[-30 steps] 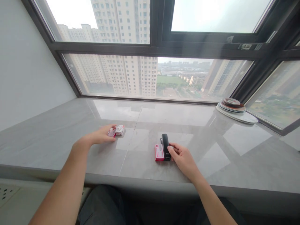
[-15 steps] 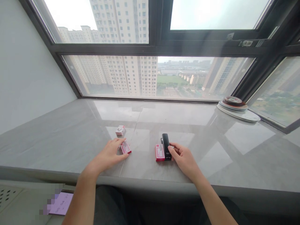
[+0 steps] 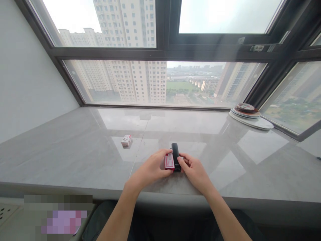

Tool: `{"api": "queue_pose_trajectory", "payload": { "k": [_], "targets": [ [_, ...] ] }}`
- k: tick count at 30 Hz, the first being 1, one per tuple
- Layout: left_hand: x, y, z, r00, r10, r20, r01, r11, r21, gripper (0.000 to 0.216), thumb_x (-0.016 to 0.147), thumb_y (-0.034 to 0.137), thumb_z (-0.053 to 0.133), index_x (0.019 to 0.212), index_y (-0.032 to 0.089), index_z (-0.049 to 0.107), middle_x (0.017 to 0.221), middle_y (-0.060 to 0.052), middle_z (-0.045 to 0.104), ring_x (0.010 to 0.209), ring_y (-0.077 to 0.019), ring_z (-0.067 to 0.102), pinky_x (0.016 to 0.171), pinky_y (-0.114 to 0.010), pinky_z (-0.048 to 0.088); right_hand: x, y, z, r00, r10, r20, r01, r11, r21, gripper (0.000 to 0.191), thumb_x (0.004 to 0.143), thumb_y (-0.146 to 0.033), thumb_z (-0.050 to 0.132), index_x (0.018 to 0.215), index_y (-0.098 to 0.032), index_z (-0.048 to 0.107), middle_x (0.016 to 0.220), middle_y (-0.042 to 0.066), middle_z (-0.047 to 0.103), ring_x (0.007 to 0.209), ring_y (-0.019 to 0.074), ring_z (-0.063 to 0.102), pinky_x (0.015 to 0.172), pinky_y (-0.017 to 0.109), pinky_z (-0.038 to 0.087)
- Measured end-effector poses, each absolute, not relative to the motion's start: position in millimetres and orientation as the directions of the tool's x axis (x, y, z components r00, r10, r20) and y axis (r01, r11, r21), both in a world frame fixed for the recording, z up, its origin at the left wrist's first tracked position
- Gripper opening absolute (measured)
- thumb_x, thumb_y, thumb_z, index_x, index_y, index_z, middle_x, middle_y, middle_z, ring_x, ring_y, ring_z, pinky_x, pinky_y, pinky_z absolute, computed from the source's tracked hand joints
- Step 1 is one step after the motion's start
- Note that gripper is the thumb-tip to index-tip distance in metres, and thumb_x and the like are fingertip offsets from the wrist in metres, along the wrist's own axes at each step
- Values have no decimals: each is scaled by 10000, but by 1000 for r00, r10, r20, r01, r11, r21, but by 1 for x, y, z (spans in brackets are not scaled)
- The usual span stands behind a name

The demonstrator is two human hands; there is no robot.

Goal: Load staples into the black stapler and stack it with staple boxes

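Observation:
A black stapler (image 3: 176,157) lies lengthwise on the grey stone ledge in front of me. My right hand (image 3: 194,169) grips its right side between thumb and fingers. Against the stapler's left side is a small red-and-white box (image 3: 169,161), held by my left hand (image 3: 154,167) with the thumb at its near end and fingers at its far end. Only one such box face shows here; anything under it is hidden. Farther left and back, a small white-and-pink box (image 3: 126,140) sits apart from both hands.
A stack of plates (image 3: 247,115) stands at the back right, by the window frame (image 3: 160,53). The ledge's front edge (image 3: 180,195) runs close below my wrists. Down at the lower left lies a blurred purple item (image 3: 65,221).
My left hand has carried a red-and-white box rightward, to the one beside the stapler; its former spot shows bare ledge. My right hand keeps its hold. The view has shifted slightly.

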State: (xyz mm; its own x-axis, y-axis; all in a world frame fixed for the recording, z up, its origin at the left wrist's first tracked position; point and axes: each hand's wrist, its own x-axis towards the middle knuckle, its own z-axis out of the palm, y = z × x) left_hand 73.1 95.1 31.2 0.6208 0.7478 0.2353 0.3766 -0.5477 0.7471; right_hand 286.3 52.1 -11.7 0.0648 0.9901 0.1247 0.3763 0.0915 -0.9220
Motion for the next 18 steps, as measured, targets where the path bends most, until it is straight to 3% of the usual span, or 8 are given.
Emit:
{"api": "queue_pose_trajectory", "payload": {
  "k": [4,6,8,10,12,15,18],
  "targets": [
    [70,92,24,574,784,236,384,-512,768,833,782,414,833,1513,299,449,1495,-71,543,1338,-287,548,1110,-394,453,287,52,-11,75,992,104,378,68,-923,540,996,-583,515,1286,-161,687,694,2,636,647,171,561,631,285,430],
    [67,90,24,474,844,252,448,-478,755,764,828,547,777,1480,284,479,1474,-82,557,1301,-280,564,1049,-381,472,289,51,-8,99,993,66,374,24,-927,602,999,-618,485,1338,-152,662,667,-10,601,629,165,543,609,280,418],
    [66,89,25,295,929,223,584,-360,727,494,978,639,525,1271,254,623,1238,-80,688,1087,-254,653,884,-365,494,293,48,-2,82,997,-4,376,-35,-926,676,994,-645,479,1432,-144,596,646,-26,569,615,159,525,595,274,407],
    [69,89,24,176,974,142,719,-226,657,590,1055,641,261,942,236,674,897,-58,723,812,-229,662,715,-344,442,295,45,5,14,997,-72,417,-71,-906,760,938,-647,586,1511,-152,516,631,-46,546,603,153,511,577,263,391],
    [75,89,21,206,975,82,808,-217,548,670,1056,649,197,757,231,626,746,-54,694,693,-225,633,640,-334,368,294,42,12,-73,993,-90,498,-41,-866,790,842,-586,737,1496,-195,529,639,-57,551,598,150,507,557,251,361],
    [88,90,16,328,940,93,838,-335,431,653,1069,606,194,784,237,650,813,-75,735,729,-242,658,635,-333,328,285,38,18,-125,992,-4,636,77,-768,531,802,-442,788,1284,-261,661,709,-41,626,620,152,533,571,250,331],
    [96,89,14,378,920,104,842,-389,374,643,1083,550,153,874,242,678,886,-93,757,780,-262,681,647,-336,334,276,36,18,-70,993,90,749,112,-653,357,833,-361,738,1172,-270,673,783,-18,694,649,168,574,606,263,320]
  ]
}}
